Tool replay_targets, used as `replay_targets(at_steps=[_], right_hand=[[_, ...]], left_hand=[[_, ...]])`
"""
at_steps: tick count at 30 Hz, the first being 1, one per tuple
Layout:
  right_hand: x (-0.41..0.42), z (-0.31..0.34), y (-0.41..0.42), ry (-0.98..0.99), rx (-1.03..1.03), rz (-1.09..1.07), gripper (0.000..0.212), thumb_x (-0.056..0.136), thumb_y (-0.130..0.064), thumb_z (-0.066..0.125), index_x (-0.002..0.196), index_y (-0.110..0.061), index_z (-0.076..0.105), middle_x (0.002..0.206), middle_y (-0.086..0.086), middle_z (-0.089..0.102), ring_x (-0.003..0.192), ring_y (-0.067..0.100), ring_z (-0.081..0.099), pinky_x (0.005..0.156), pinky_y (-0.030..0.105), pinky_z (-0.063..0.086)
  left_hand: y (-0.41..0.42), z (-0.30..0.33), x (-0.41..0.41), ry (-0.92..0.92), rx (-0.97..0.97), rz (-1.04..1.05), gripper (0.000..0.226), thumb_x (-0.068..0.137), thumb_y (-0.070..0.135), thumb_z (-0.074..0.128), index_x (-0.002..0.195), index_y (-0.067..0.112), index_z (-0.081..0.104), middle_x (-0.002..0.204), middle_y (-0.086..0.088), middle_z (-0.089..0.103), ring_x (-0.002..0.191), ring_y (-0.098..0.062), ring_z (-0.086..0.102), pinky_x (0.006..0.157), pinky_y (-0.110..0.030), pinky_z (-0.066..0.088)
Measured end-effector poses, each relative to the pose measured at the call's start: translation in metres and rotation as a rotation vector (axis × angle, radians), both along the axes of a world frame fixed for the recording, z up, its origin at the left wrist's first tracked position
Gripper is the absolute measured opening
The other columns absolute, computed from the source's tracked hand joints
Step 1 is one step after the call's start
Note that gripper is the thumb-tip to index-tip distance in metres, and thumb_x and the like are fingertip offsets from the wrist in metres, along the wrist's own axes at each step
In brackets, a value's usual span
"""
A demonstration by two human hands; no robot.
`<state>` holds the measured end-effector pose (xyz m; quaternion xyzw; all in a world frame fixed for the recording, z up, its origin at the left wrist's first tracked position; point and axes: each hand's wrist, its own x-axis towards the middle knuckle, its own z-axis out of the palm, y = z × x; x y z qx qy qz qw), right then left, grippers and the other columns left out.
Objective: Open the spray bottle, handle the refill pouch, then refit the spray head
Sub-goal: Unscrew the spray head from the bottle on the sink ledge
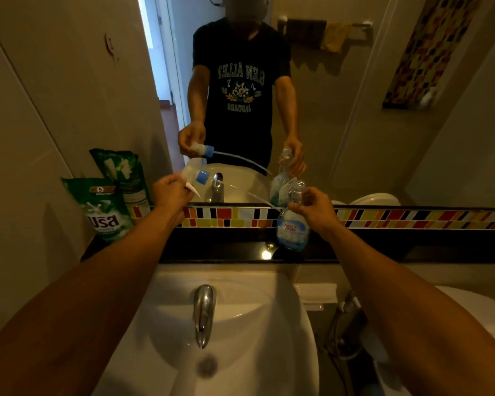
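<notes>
My left hand (170,192) holds the white spray head (193,174) with its blue collar, lifted off to the left of the bottle; its thin dip tube (257,197) trails right towards the bottle. My right hand (316,208) grips the neck of the clear spray bottle (292,227), which stands with its mouth uncovered on the black ledge (383,247). A green refill pouch (103,207) leans against the left wall on the ledge, apart from both hands.
A white basin (240,367) with a chrome tap (203,312) lies below my arms. The mirror (340,110) behind the ledge reflects me and the bottle. A coloured tile strip (412,217) runs along the ledge. A toilet and hose stand at lower right.
</notes>
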<state>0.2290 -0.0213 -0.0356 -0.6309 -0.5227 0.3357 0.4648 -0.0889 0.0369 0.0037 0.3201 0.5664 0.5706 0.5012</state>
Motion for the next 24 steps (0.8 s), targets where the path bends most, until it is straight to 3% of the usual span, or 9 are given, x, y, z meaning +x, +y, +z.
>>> replay_targets(at_steps=[3,6,9,11,13,15,17,21,24], right_hand=[[-0.001,-0.003,0.001,-0.011,-0.011,0.01,0.026,0.091,-0.008,0.076,0.112,-0.012,0.061,0.107,0.004,0.069,0.102,0.024,0.067,0.088,0.041,0.058],[-0.004,-0.009,0.003,-0.016,-0.017,0.019,0.023,0.091,-0.011,0.076,0.108,-0.017,0.061,0.105,0.001,0.069,0.1,0.02,0.068,0.09,0.043,0.058],[-0.007,-0.015,0.006,-0.006,-0.003,0.035,0.025,0.09,-0.014,0.077,0.109,-0.021,0.063,0.107,-0.001,0.07,0.101,0.017,0.068,0.09,0.043,0.059],[-0.01,-0.02,0.008,-0.006,-0.002,0.054,0.028,0.09,-0.016,0.078,0.113,-0.022,0.063,0.11,0.0,0.07,0.105,0.019,0.068,0.091,0.043,0.059],[-0.013,-0.024,0.011,-0.014,0.005,0.076,0.031,0.089,-0.017,0.078,0.117,-0.019,0.065,0.112,0.001,0.07,0.107,0.022,0.067,0.091,0.043,0.059],[-0.017,-0.027,0.015,-0.019,0.021,0.102,0.032,0.089,-0.017,0.079,0.119,-0.016,0.067,0.114,0.005,0.071,0.108,0.023,0.068,0.091,0.042,0.06],[-0.023,-0.03,0.02,-0.018,0.036,0.125,0.034,0.089,-0.017,0.079,0.121,-0.016,0.067,0.116,0.007,0.072,0.109,0.023,0.068,0.091,0.041,0.06],[-0.038,-0.032,0.03,-0.004,0.037,0.177,0.039,0.09,-0.016,0.078,0.127,-0.015,0.066,0.117,0.002,0.072,0.109,0.017,0.068,0.092,0.037,0.059],[-0.052,-0.033,0.038,0.011,0.048,0.218,0.035,0.09,-0.013,0.078,0.123,-0.015,0.067,0.109,-0.004,0.073,0.098,0.005,0.07,0.082,0.023,0.059]], left_hand=[[-0.002,-0.025,0.0,-0.039,-0.017,0.049,0.023,0.095,0.007,0.058,0.08,0.023,0.065,0.095,-0.005,0.064,0.081,-0.017,0.066,0.083,-0.035,0.06],[0.001,-0.05,0.001,-0.052,-0.068,0.091,0.018,0.095,0.007,0.059,0.084,0.02,0.066,0.097,-0.008,0.065,0.086,-0.021,0.068,0.088,-0.037,0.059],[0.003,-0.075,-0.001,-0.049,-0.103,0.036,0.025,0.095,0.001,0.055,0.118,0.0,0.064,0.127,-0.025,0.063,0.106,-0.033,0.066,0.091,-0.036,0.055],[0.005,-0.093,0.0,-0.004,-0.141,0.019,0.034,0.094,0.0,0.057,0.127,-0.004,0.06,0.13,-0.023,0.063,0.116,-0.034,0.064,0.083,-0.027,0.059],[0.006,-0.108,0.003,0.034,-0.185,0.088,0.024,0.091,0.0,0.061,0.115,0.0,0.067,0.118,-0.017,0.066,0.105,-0.029,0.068,0.071,-0.023,0.058],[0.008,-0.121,0.007,0.006,-0.237,0.098,0.01,0.09,-0.001,0.062,0.094,0.005,0.068,0.113,-0.019,0.066,0.102,-0.029,0.068,0.084,-0.035,0.059],[0.01,-0.135,0.007,0.044,-0.26,0.053,0.019,0.088,-0.004,0.063,0.081,0.013,0.063,0.108,-0.016,0.066,0.109,-0.032,0.066,0.097,-0.044,0.055],[0.009,-0.155,0.008,0.073,-0.272,0.009,0.025,0.087,-0.008,0.062,0.086,0.016,0.066,0.105,-0.012,0.065,0.11,-0.031,0.066,0.099,-0.046,0.054],[0.013,-0.166,0.007,0.125,-0.285,-0.028,0.024,0.088,-0.008,0.062,0.082,0.015,0.067,0.099,-0.011,0.066,0.096,-0.025,0.067,0.097,-0.043,0.055]])
